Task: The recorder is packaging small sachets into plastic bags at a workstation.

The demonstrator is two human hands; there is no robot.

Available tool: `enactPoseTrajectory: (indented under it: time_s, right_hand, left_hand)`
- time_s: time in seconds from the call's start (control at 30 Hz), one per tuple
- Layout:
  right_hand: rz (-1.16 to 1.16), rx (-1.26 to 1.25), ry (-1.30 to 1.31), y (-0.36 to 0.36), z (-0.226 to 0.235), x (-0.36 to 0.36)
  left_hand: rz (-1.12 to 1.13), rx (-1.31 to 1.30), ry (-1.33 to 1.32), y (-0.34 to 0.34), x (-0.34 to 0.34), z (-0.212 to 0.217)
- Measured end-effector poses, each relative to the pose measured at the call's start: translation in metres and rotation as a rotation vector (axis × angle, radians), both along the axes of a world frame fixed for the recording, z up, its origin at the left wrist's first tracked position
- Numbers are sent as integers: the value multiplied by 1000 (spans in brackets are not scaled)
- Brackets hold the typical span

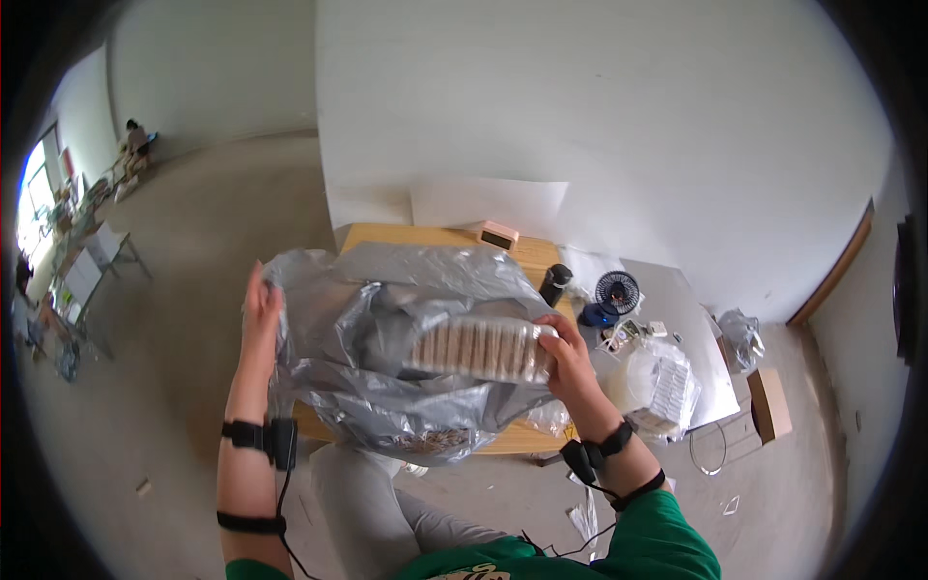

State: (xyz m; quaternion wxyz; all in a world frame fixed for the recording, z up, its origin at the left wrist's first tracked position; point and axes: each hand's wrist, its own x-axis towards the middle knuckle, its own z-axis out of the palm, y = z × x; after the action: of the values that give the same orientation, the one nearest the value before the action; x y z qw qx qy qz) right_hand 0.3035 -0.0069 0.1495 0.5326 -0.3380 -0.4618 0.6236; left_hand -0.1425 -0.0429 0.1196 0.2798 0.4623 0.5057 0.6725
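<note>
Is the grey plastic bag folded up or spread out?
Spread out: the grey bag stretches, crumpled, across much of the wooden table, with the left hand at its left edge.

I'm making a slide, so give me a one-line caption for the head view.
Left hand at the edge of a grey plastic bag, right hand holding a striped pack above a wood-coloured table.
</note>
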Motion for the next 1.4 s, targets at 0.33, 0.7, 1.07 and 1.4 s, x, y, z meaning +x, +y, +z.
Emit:
enactPoseTrajectory:
  time_s: [0.33, 0.7, 1.07, 1.4]
  right_hand:
    - [-10, -4, 391, -3, 29, -55]
    - [110, 163, 656, -43, 57, -9]
    - [7, 60, 640, -16, -33, 16]
    - [-621, 638, -849, -4, -163, -82]
  left_hand:
    - [-262, -379, 743, -73, 88, 29]
    - [59, -98, -625, -71, 18, 20]
    - [353, 354, -866, -125, -95, 24]
    - [307, 312, -431, -150, -41, 44]
